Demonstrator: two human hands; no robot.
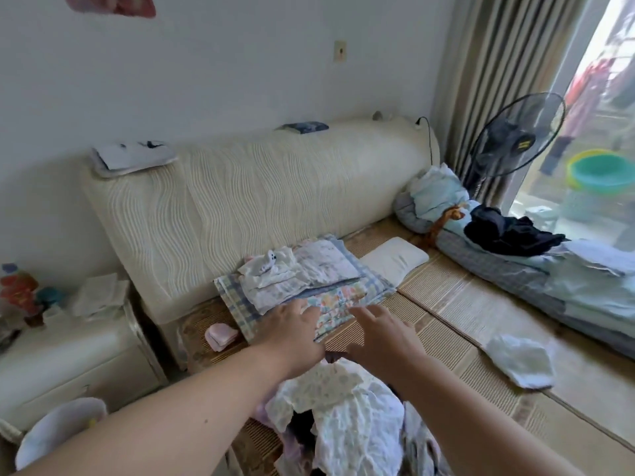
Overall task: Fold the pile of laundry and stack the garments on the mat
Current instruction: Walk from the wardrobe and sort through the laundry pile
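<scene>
With fingers straight and spread, the left hand and right hand are at the near edge of the folded stack, mid-frame on the mat, above the unfolded pile at lower centre, where a lopsided press could skew the layers.

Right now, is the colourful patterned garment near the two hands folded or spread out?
Folded: the colourful patterned garment lies as a compact rectangle, with layered edges showing at its near corner.
</scene>
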